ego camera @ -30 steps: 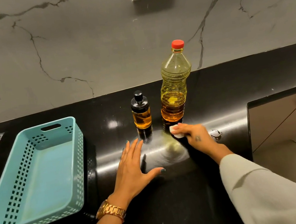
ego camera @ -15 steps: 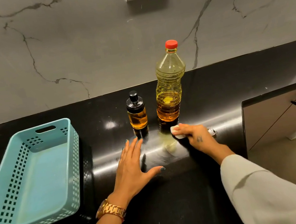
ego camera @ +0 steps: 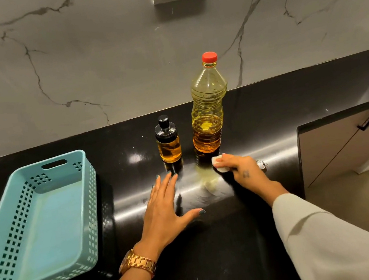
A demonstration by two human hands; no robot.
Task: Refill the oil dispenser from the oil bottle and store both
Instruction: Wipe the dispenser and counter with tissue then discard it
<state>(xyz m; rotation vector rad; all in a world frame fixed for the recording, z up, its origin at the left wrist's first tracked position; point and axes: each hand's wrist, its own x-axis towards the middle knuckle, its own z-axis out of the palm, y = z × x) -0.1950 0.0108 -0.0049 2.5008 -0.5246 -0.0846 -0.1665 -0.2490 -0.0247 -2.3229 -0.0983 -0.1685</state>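
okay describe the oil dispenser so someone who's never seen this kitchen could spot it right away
Start at the black countertop below the marble wall. Near its middle two containers of amber oil stand side by side, just beyond the left hand. The oil dispenser is the short glass jar on the left with a black knobbed lid; its neighbour, the oil bottle, is tall, ribbed plastic with a red cap.
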